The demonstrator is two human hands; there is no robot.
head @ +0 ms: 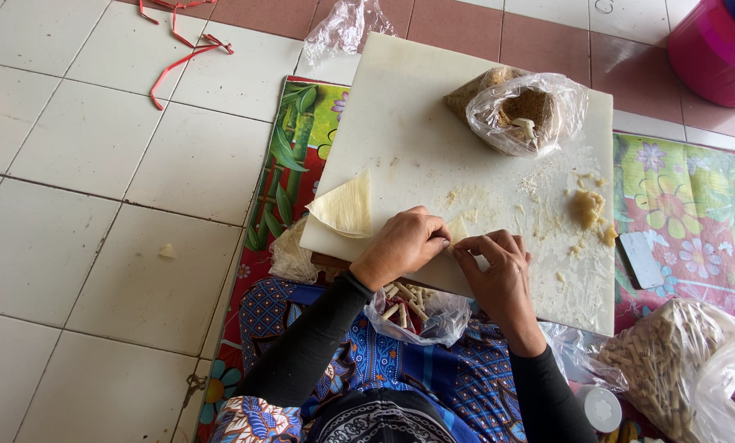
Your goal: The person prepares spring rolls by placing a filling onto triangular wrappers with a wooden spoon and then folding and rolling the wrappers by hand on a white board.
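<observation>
My left hand (400, 244) and my right hand (499, 267) meet at the near edge of a white board (417, 123), fingers pinched together on a small pale pastry wrapper (458, 230). A stack of triangular wrappers (347, 207) lies just left of my left hand. On the far side of the board sits a clear bag of brown crumbly filling (525, 111). A lump of yellow paste (587, 207) rests to the right. In my lap, below the hands, an open plastic bag (417, 312) holds several thin rolled sticks.
A white scraper (640, 259) lies on the flowered mat (696, 221) at right. Large bags of rolled sticks (671, 361) stand at lower right, a small white lid (601, 408) beside them. Pink bucket (712, 53) at top right. Red strings (179, 49) and tiled floor (89, 205) at left.
</observation>
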